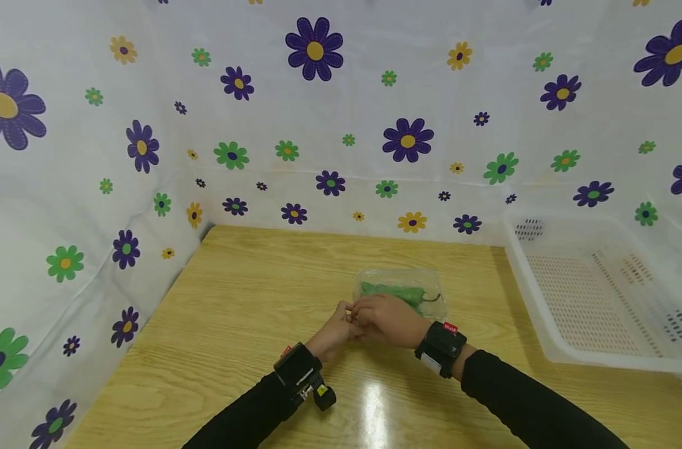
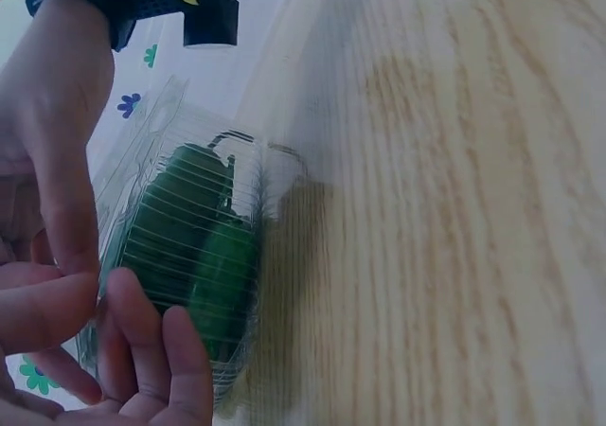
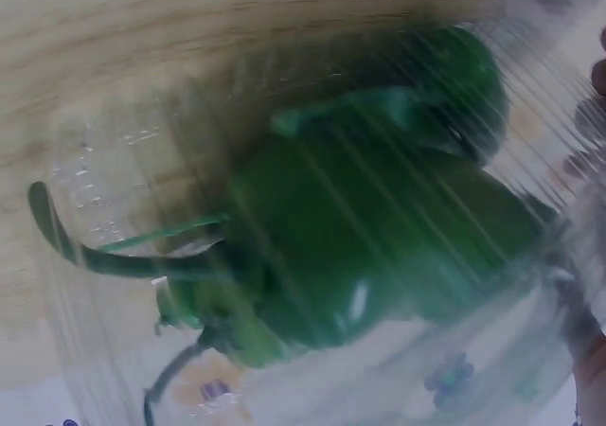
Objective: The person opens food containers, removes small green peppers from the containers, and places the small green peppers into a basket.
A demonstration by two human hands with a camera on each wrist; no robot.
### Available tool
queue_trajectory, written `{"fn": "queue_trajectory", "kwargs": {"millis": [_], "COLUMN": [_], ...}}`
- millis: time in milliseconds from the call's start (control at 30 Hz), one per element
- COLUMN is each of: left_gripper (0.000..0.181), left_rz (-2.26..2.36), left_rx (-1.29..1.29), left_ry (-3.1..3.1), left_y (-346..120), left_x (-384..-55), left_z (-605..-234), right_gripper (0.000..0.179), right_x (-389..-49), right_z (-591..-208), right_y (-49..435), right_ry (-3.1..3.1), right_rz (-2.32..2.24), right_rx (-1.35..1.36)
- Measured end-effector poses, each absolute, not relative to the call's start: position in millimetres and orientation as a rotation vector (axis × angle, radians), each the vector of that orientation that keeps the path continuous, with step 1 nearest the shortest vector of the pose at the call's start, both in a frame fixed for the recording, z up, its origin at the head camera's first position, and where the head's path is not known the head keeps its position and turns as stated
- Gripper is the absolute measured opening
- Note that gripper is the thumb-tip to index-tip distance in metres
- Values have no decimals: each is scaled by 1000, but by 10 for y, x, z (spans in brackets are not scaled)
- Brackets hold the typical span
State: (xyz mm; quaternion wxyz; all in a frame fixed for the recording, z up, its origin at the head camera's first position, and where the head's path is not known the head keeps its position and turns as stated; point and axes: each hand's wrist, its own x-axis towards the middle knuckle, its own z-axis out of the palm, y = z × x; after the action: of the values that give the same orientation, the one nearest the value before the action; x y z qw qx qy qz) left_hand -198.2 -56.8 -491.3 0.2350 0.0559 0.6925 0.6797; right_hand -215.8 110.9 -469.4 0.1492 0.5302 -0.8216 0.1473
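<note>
The left hand (image 1: 335,332) and right hand (image 1: 394,319) met, fingers bent, beside a clear, ribbed plastic box (image 1: 403,275) of green peppers (image 1: 396,292) just beyond them; any grip was indiscernible. Probably light, slick, flexible: best held by opposite edges.

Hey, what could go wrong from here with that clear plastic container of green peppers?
The left hand and right hand crowd the container's near-left corner. The clear plastic container looks thin, so it might crack or bend under a hard pull. Working at one corner could also tip it, perhaps spilling the green peppers. Their long, thin stems might snag or snap.
</note>
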Motion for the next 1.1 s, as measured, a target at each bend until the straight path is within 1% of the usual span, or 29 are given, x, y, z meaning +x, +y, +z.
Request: {"fn": "queue_trajectory", "kwargs": {"millis": [167, 233, 367, 433, 567, 700, 767, 933, 1100], "left_gripper": [35, 37, 41, 39, 37, 36, 35, 36, 39], "left_rz": [1871, 1864, 1858, 1863, 1853, 1865, 1874, 1843, 1828], "left_rx": [108, 118, 154, 172, 228, 244, 230, 186, 185], "left_ry": [1908, 1899, 1902, 1915, 1916, 1905, 1913, 1947, 1946], "left_y": [-550, -562, -602, -615, -613, -570, -575, -666, -662], "left_x": [-1976, -1976, -1990, -1993, -1975, -1953, -1955, -1983, -1993], "left_z": [-4911, -4912, -4902, -4893, -4904, -4976, -4993, -4974, -4940], "right_gripper": [12, 14, 24, 20, 5, 15, 15, 6, 14], "right_x": [-2139, -2107, -2061, -2049, -2026, -2004, -2004, -2052, -2101], "right_z": [-4720, -4710, -4674, -4655, -4604, -4541, -4526, -4550, -4564], "right_y": [1124, 1122, 1070, 1033, 1000, 1036, 1023, 937, 982], "right_ry": [-2335, -2329, -2321, -2338, -2412, -2534, -2587, -2574, -2569], "right_rz": [328, 299, 150, 101, 182, 214, 192, 145, 63], "right_rx": [1495, 1478, 1409, 1376, 1373, 1394, 1400, 1447, 1445]}}
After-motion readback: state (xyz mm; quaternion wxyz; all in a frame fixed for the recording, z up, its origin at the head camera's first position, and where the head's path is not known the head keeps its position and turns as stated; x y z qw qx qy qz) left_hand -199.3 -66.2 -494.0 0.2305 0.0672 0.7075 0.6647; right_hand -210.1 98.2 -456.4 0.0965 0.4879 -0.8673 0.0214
